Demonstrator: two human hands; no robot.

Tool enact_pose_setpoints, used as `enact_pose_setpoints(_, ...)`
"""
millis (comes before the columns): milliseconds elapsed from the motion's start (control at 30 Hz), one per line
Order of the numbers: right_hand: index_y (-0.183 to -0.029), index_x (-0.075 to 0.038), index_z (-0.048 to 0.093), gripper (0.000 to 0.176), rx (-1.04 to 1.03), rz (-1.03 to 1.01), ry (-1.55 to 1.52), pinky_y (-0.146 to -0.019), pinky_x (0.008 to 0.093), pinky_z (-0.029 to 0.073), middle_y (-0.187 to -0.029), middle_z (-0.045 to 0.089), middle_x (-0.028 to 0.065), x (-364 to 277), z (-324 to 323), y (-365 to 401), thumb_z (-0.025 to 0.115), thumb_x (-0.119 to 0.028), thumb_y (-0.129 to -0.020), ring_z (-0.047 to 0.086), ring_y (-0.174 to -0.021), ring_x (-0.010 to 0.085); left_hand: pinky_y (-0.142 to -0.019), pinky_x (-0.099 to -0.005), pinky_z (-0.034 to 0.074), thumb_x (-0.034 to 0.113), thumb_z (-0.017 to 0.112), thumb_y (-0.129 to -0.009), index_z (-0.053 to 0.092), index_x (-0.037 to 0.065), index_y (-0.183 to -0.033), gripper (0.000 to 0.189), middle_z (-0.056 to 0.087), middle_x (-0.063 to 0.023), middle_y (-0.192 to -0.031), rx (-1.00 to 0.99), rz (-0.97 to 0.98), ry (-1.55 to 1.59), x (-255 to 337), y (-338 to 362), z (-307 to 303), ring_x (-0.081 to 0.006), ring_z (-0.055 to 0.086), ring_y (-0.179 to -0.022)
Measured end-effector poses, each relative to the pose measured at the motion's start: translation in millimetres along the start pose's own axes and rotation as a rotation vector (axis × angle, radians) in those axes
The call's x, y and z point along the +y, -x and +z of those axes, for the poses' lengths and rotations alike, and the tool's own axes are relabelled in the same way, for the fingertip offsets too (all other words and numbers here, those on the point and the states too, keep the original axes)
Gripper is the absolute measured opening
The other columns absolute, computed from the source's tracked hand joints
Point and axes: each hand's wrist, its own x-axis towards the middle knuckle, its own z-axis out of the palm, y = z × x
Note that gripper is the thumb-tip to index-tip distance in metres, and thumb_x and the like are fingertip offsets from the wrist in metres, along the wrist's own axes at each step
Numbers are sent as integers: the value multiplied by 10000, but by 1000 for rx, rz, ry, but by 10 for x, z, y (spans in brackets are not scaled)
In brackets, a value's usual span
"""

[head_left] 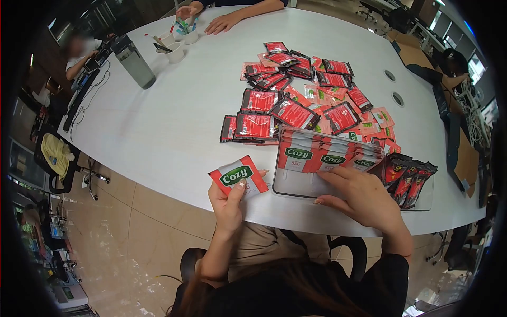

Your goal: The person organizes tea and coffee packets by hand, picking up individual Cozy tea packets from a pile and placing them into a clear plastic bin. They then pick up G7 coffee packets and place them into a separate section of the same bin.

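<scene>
My left hand (226, 211) grips a red and white Cozy sachet (254, 178) near the table's front edge, thumb pressed on its face. My right hand (367, 198) reaches over the front of a clear plastic box (296, 189), fingers stretched out and thumb apart. Its fingertips are at the lower edge of the Cozy sachets (299, 154) standing in rows inside; whether they touch is hard to tell. Black and red packets (406, 179) stand at the box's right end, partly overlapping one another. Behind the box lies a loose pile of red and black sachets (293, 113).
A grey water bottle (134, 64) stands at the back left. Beside it are white cups (173, 54) holding pens. Another person's hand (223, 23) rests on the far side of the white table (185, 121). Cardboard boxes (417, 53) line the right edge.
</scene>
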Motion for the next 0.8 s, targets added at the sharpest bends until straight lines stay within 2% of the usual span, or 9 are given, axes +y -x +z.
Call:
enact_pose_setpoints(100, -1127, -7, 599, 534, 9, 3, -4, -739, 393, 505, -1005, 632, 137, -8, -27, 4, 570, -477, -877, 620, -899, 310, -819, -414, 539, 53, 534, -876, 403, -23, -1199, 356, 603, -136, -1003, 62, 44, 85, 93, -48, 135, -289, 672, -866)
enact_pose_setpoints(200, -1116, -21, 607, 506, 14, 35, -14, -720, 395, 508, -989, 643, 136, -36, -62, -3, 581, -465, -874, 625, -881, 308, -683, -370, 566, 38, 552, -885, 387, 0, -1198, 355, 567, -117, -1008, 61, 84, 77, 57, -53, 98, -268, 669, -848)
enact_pose_setpoints(300, -1121, -52, 628, 429, 71, 62, -68, -738, 389, 503, -994, 657, 132, -70, -99, -4, 670, -360, -825, 629, -889, 316, -574, -291, 565, -53, 521, -885, 372, 1, -1202, 354, 607, -152, -1007, 65, -22, 197, 119, -26, 110, -266, 685, -842)
enact_pose_setpoints(400, -1095, -61, 638, 373, 115, 15, -121, -702, 369, 510, -992, 661, 124, -36, -95, -2, 713, -275, -800, 645, -861, 295, -452, -243, 514, -58, 562, -868, 433, -5, -1148, 313, 626, -125, -919, 43, 0, 140, 32, 5, -14, -230, 685, -779)
enact_pose_setpoints(500, -1068, -76, 646, 348, 228, -12, -260, -645, 335, 511, -965, 671, 94, -48, -82, -1, 754, -192, -758, 654, -805, 256, -527, -253, 541, -58, 672, -790, 566, -37, -1024, 258, 658, -125, -831, 13, 82, 155, 0, 75, -51, -212, 684, -749)
enact_pose_setpoints(600, -1059, -50, 639, 376, 373, -162, -348, -600, 309, 518, -953, 668, 89, -132, -57, -53, 759, -244, -760, 658, -763, 244, -621, -271, 563, -54, 746, -690, 665, -43, -880, 207, 685, -146, -815, -232, 386, -187, -1, -11, -60, -212, 689, -740)
enact_pose_setpoints(633, -1065, -54, 640, 380, 422, -257, -334, -598, 301, 514, -954, 666, 79, -165, -31, -75, 758, -245, -758, 655, -758, 233, -696, -280, 564, -34, 759, -655, 714, -27, -844, 194, 700, -159, -849, -269, 421, -257, 94, -27, 8, -224, 695, -758)
enact_pose_setpoints(700, -1077, -61, 641, 388, 519, -446, -304, -594, 285, 507, -957, 660, 59, -223, 55, -107, 755, -248, -756, 648, -749, 210, -691, -275, 565, -21, 748, -679, 717, -16, -883, 207, 703, -152, -862, -391, 402, -239, 129, -33, 24, -230, 698, -781)
enact_pose_setpoints(800, -1041, -74, 665, 368, 470, -632, -225, -595, 272, 505, -911, 672, 39, -279, 183, -49, 774, -156, -699, 640, -746, 187, -687, -260, 559, 19, 742, -693, 728, 18, -943, 250, 709, -125, -887, -537, 396, -269, 119, -29, 43, -222, 701, -790)
